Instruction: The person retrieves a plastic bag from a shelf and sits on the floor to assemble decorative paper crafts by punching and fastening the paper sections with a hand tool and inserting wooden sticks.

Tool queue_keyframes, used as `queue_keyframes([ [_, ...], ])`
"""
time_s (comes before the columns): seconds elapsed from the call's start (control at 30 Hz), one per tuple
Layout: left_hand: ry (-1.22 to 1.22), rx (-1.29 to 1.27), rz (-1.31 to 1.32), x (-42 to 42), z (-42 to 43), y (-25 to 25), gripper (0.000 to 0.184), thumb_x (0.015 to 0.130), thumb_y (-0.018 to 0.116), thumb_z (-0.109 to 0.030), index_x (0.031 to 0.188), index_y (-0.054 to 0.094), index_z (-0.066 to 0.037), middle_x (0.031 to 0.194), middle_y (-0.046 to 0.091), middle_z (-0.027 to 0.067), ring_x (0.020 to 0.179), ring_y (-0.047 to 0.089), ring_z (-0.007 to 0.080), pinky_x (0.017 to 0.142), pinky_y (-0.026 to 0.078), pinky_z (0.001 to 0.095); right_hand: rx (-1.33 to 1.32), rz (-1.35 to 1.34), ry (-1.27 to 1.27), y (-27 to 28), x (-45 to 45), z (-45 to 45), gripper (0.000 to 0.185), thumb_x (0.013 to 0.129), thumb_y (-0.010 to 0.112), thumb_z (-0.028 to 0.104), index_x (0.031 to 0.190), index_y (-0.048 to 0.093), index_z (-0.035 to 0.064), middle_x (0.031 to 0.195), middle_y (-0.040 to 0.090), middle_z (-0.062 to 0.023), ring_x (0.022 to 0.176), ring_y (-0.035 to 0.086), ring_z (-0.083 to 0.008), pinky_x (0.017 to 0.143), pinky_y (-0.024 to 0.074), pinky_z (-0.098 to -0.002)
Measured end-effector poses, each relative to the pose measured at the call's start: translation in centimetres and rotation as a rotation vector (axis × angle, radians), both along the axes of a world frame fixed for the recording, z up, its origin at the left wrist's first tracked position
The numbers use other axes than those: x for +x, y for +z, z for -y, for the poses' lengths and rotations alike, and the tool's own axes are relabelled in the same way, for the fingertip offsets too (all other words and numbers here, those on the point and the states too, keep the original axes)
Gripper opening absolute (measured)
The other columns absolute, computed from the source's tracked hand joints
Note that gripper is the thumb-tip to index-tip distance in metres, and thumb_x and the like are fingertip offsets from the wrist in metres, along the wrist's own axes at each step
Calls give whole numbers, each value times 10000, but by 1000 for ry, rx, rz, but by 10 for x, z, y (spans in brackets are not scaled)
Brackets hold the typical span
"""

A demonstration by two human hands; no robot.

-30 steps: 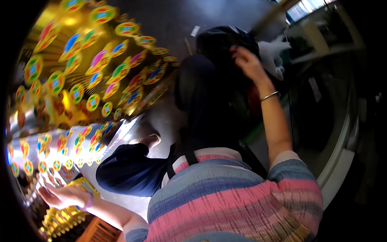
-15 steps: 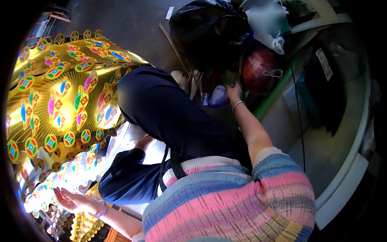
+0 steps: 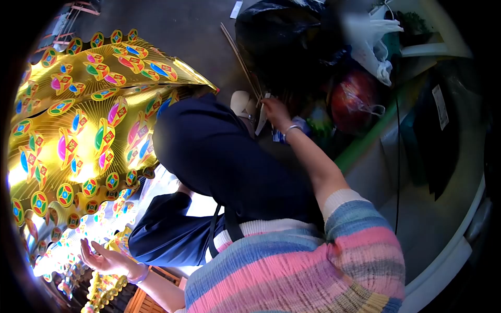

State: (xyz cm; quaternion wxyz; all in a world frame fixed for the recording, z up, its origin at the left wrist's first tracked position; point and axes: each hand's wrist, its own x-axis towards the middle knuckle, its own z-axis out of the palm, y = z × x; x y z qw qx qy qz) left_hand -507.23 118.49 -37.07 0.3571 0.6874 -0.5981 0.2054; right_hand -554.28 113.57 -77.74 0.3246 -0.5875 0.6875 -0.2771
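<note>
My right hand (image 3: 276, 113) reaches down beside my right knee, its fingers closed at the upper end of a pale, narrow, blade-like tool (image 3: 262, 121). What lies between the fingertips is too dark and small to make out. Thin wooden sticks (image 3: 239, 55) run to just left of these fingers. A blue and white packet (image 3: 302, 125) lies right by the wrist. On the other side, my left hand (image 3: 107, 259) is held palm up with fingers apart and nothing in it, near gold sheets (image 3: 86, 125) printed with colourful coin and ingot shapes.
A black plastic bag (image 3: 282, 36) bulges ahead of my right hand. Next to it are a red bundle in clear plastic (image 3: 355, 101) and a white bag (image 3: 373, 47). A green edge (image 3: 365, 138) borders the right side. Orange slats (image 3: 148, 297) show below my left wrist.
My right hand has moved left, from a green item beside the packet to the pale tool. My left hand stays open and has shifted slightly right in view.
</note>
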Motion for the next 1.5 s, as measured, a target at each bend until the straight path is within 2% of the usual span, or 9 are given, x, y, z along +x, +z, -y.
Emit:
queue_keyframes([
  [0.1,-9,69,55,-9,-2,1,225,854,575,13,1078,578,28,1068,586,116,967,579,201,851,486,322,113,16,40,-17,33,45,240,870,451,166,1029,598,63,1021,604,-178,985,564,-357,827,464,-411],
  [0.13,-1,95,72,-9,-5,2,225,863,557,21,1088,567,23,1077,572,123,980,573,205,856,492,326,98,-285,158,-11,36,56,279,889,418,163,1095,541,19,1046,596,-216,940,597,-354,790,499,-406],
  [0.23,39,180,158,-13,-12,7,239,872,538,35,1108,560,5,1102,539,132,972,579,215,844,521,327,292,-541,38,-23,51,94,301,882,422,127,1119,491,-46,1011,610,-236,838,644,-326,706,539,-394],
  [0.33,27,221,238,-16,-17,6,234,863,539,52,1092,567,11,1100,528,130,952,585,217,830,538,310,317,-655,48,-50,54,110,222,854,445,92,986,553,-51,956,608,-222,737,670,-306,591,563,-362],
  [0.83,-32,257,293,-16,-21,-5,176,836,540,108,997,583,54,1048,543,148,942,583,243,811,555,315,359,-596,59,-22,53,125,213,844,494,74,993,615,-19,917,663,-179,813,667,-303,691,550,-373],
  [1.03,-45,274,309,-12,-29,-9,171,847,537,96,1005,580,50,1052,540,154,939,583,238,791,561,304,313,-123,105,-12,26,123,246,764,589,97,983,622,-11,962,655,-187,926,634,-310,807,498,-366],
  [1.13,-88,229,166,-14,-27,-19,170,852,534,89,1009,585,47,1052,542,153,941,581,233,766,556,288,294,534,74,4,11,120,243,785,600,98,997,610,-19,942,661,-136,913,631,-228,806,486,-326],
  [1.23,-100,203,211,-17,-21,-18,180,848,533,99,1009,592,44,1042,550,149,935,582,234,771,537,291,196,740,144,87,0,129,201,843,565,56,1036,593,5,914,647,-58,847,592,-119,743,480,-262],
  [1.5,-232,56,65,-39,29,11,212,835,533,109,1034,579,51,1010,595,127,949,569,222,820,471,317,127,1260,193,277,-19,161,297,885,496,66,1167,540,-14,893,612,-74,868,611,-194,807,505,-324],
])
